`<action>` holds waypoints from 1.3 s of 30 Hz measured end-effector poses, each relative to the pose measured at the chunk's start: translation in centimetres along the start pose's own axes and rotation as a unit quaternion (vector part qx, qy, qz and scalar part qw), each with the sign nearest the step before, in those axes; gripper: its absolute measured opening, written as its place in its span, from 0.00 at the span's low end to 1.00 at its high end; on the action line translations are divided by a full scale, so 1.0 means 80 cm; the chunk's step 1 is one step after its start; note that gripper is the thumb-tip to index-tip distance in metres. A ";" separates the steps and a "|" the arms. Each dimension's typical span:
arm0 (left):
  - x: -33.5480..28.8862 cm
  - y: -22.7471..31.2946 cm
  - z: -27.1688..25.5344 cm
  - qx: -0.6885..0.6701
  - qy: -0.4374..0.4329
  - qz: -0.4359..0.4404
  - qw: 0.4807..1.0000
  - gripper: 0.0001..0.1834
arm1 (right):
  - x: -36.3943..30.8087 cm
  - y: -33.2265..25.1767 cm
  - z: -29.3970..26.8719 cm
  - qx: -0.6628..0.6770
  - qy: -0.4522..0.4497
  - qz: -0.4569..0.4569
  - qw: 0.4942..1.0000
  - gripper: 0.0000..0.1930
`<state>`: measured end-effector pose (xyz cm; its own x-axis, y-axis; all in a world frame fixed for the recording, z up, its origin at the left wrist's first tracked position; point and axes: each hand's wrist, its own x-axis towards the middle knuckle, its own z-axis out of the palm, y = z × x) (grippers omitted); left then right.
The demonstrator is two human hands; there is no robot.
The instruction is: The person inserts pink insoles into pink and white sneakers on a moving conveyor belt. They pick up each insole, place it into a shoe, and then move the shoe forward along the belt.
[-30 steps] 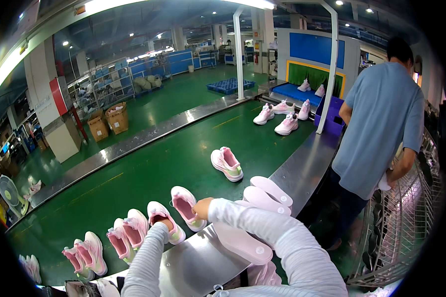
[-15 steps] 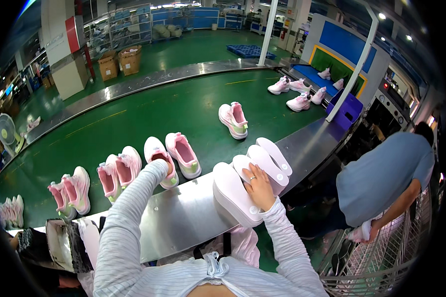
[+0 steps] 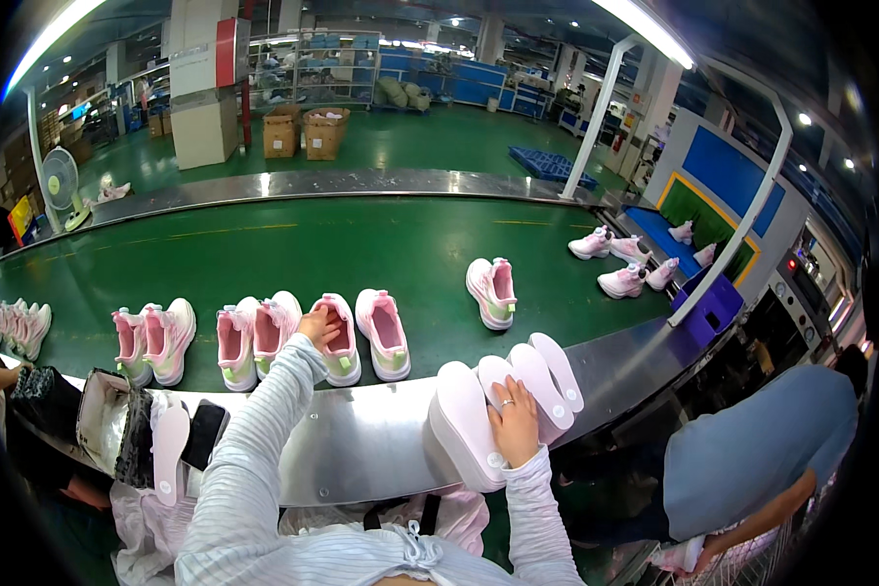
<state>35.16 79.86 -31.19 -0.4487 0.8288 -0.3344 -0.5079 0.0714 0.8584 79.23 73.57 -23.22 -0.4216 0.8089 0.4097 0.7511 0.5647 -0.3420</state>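
My left hand (image 3: 321, 326) is at the collar of a pink-and-white sneaker (image 3: 343, 363), its fingers partly spread over the left rim of the opening. Just right of it stands a matching sneaker (image 3: 384, 337). My right hand (image 3: 515, 422), with a ring on it, curls over a pale pink insole (image 3: 493, 372) among upright stacks at the bench edge. A thick insole stack (image 3: 460, 418) leans on its left; other insoles (image 3: 540, 393) fan out on its right. How many insoles the fingers grip is hidden.
More sneakers (image 3: 152, 342) stand along the green belt (image 3: 430, 234), one alone (image 3: 492, 293) farther out. A steel ledge (image 3: 371, 439) runs before me. At lower left lie a loose insole (image 3: 170, 451) and a dark phone-like object (image 3: 205, 436). A co-worker (image 3: 752, 459) bends at right.
My left hand has drawn back from deep inside the sneaker to its collar rim. My right hand stays on the insoles. The view has tilted up; the co-worker bends lower.
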 end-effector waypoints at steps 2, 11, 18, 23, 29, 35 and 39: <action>-0.002 0.009 0.004 0.015 0.013 0.005 1.000 0.21 | -0.002 0.004 0.001 -0.002 0.000 0.002 1.000 0.21; -0.016 0.000 0.007 0.082 0.078 0.089 0.990 0.11 | -0.001 0.007 -0.002 -0.023 0.006 0.006 1.000 0.21; -0.161 0.075 -0.037 0.328 0.103 0.448 0.825 0.08 | -0.006 0.000 -0.045 0.007 0.019 0.120 0.993 0.26; -0.333 0.154 -0.237 0.475 0.464 0.446 0.600 0.08 | -0.005 0.019 -0.072 -0.107 -0.091 0.096 0.985 0.37; -0.412 0.142 -0.428 0.613 0.594 0.047 0.519 0.10 | 0.013 0.032 -0.080 -0.160 -0.182 0.115 0.963 0.47; -0.376 0.136 -0.413 0.663 0.568 0.091 0.479 0.13 | 0.031 0.007 -0.117 -0.202 -0.112 0.113 0.966 0.36; -0.254 0.134 -0.213 0.520 0.234 0.505 0.648 0.19 | 0.078 -0.026 -0.146 -0.070 -0.093 0.072 0.991 0.22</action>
<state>26.30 54.34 -21.86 -0.4633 0.5030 0.7296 0.8796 0.1605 0.4479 80.96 75.54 -10.12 -0.3819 0.9029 0.1972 0.8679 0.4237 -0.2593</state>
